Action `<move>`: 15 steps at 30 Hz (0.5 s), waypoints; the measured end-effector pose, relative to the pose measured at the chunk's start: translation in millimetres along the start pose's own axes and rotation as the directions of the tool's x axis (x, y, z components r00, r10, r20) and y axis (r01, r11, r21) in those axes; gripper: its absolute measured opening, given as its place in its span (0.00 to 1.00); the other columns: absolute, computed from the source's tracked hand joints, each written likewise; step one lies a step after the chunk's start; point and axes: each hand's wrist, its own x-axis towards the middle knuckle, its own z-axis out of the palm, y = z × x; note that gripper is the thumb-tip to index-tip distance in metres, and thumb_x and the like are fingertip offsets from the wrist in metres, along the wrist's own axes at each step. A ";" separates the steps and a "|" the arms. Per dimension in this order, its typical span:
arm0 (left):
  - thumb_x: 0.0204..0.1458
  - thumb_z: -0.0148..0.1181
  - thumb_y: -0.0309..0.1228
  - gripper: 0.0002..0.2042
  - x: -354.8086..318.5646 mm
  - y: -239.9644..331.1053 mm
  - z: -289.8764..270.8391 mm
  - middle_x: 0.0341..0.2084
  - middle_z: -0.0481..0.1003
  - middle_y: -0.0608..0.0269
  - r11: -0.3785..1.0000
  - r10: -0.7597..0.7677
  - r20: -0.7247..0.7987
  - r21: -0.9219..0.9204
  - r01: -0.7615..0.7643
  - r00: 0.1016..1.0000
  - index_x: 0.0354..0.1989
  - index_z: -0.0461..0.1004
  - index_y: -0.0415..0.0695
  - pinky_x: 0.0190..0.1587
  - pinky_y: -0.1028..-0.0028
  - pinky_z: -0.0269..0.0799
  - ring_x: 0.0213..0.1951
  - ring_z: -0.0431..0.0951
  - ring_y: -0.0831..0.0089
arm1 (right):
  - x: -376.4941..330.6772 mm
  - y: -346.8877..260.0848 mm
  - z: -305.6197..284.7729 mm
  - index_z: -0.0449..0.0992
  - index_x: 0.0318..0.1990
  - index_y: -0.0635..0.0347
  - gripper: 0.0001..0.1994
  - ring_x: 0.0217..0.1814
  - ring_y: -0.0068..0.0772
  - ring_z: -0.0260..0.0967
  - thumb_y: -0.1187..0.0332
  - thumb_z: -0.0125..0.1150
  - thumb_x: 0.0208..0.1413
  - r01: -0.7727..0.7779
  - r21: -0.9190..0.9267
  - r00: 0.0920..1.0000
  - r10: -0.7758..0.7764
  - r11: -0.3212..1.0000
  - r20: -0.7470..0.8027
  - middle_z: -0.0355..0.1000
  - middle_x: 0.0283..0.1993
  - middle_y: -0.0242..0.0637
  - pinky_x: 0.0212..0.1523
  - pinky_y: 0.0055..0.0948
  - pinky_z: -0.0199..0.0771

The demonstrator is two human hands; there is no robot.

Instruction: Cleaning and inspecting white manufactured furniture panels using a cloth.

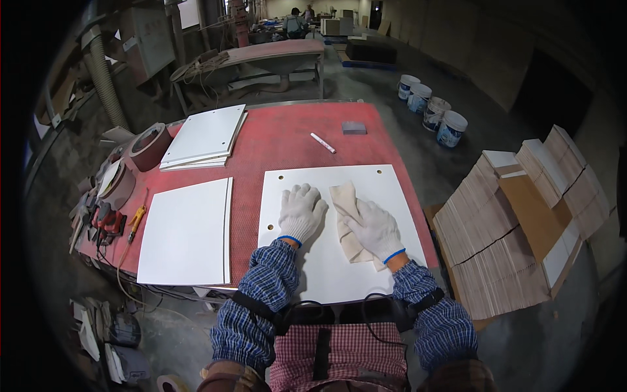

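Observation:
A white panel (339, 281) with several small round holes near its edges lies flat on the red-topped table (274, 137) in front of me. My left hand (302, 212), in a white knitted glove, rests on the panel's left half with its fingers stretched out and nothing held. On the right half, my right hand (377, 230), gloved the same way, grips a cream cloth (345, 199) and presses it against the surface. Part of the cloth is hidden under that hand. Beyond the panel's far edge lies a white marker pen (322, 143).
White panels (186, 235) lie to the left, with another stack (206, 137) behind. Sanding belt rolls (150, 147), a red power tool (108, 222) and a yellow-handled tool (136, 222) line the left edge. A grey block (354, 128) sits far right. Stacked boards (496, 242) and buckets (451, 129) stand right.

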 end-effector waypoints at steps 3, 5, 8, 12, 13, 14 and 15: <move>0.55 0.57 0.41 0.12 5.1 5.3 -0.5 0.36 0.73 0.60 1.000 0.008 0.010 -0.009 -0.007 1.000 0.35 0.76 0.45 0.51 0.59 0.61 0.46 0.71 0.59 | -0.8 3.7 -1.6 0.73 0.57 0.56 0.25 0.49 0.54 0.74 0.49 0.59 0.61 -0.020 -0.007 1.000 0.020 1.000 -0.001 0.75 0.47 0.47 0.51 0.51 0.74; 0.55 0.57 0.41 0.12 6.2 6.1 -2.4 0.36 0.73 0.60 1.000 0.000 0.038 -0.009 0.001 0.999 0.34 0.76 0.45 0.51 0.59 0.61 0.46 0.71 0.59 | -0.4 2.9 -1.4 0.73 0.58 0.56 0.25 0.50 0.54 0.74 0.49 0.59 0.61 -0.017 -0.002 1.000 0.017 1.000 -0.009 0.75 0.47 0.47 0.51 0.51 0.74; 0.55 0.56 0.41 0.12 4.9 4.3 -2.8 0.36 0.74 0.60 1.000 -0.005 0.027 -0.003 0.005 1.000 0.35 0.76 0.44 0.52 0.59 0.63 0.44 0.71 0.58 | 0.7 4.7 1.3 0.72 0.58 0.56 0.25 0.50 0.54 0.74 0.49 0.60 0.60 -0.007 0.002 1.000 0.007 1.000 -0.017 0.76 0.47 0.47 0.51 0.51 0.74; 0.55 0.56 0.42 0.13 5.0 4.2 -1.6 0.36 0.74 0.59 1.000 -0.007 0.024 0.006 0.006 1.000 0.35 0.76 0.44 0.52 0.59 0.62 0.45 0.71 0.58 | 0.9 6.2 3.7 0.73 0.59 0.56 0.25 0.51 0.54 0.74 0.50 0.61 0.60 -0.018 -0.018 1.000 0.017 1.000 -0.017 0.76 0.48 0.46 0.52 0.50 0.74; 0.55 0.56 0.42 0.13 4.5 3.9 -2.1 0.36 0.74 0.59 1.000 -0.008 0.030 0.002 0.008 1.000 0.35 0.76 0.44 0.52 0.59 0.62 0.45 0.72 0.58 | 0.9 5.2 3.2 0.73 0.59 0.56 0.25 0.51 0.54 0.74 0.50 0.61 0.60 -0.016 -0.017 1.000 0.016 1.000 -0.017 0.76 0.48 0.46 0.52 0.50 0.74; 0.55 0.56 0.42 0.13 4.3 3.7 -2.4 0.36 0.74 0.59 1.000 -0.009 0.029 0.004 0.009 1.000 0.35 0.76 0.44 0.52 0.59 0.62 0.45 0.72 0.58 | 0.8 4.3 2.5 0.73 0.59 0.55 0.25 0.50 0.54 0.74 0.50 0.61 0.60 -0.015 -0.006 1.000 0.015 1.000 -0.015 0.76 0.47 0.46 0.51 0.50 0.74; 0.55 0.56 0.42 0.13 4.3 3.4 -2.8 0.35 0.74 0.60 1.000 -0.005 0.017 0.006 0.005 1.000 0.35 0.76 0.44 0.52 0.60 0.62 0.45 0.72 0.58 | 1.1 3.3 2.0 0.73 0.59 0.55 0.25 0.50 0.54 0.75 0.50 0.61 0.60 -0.013 0.005 1.000 0.013 1.000 -0.012 0.76 0.47 0.46 0.51 0.50 0.74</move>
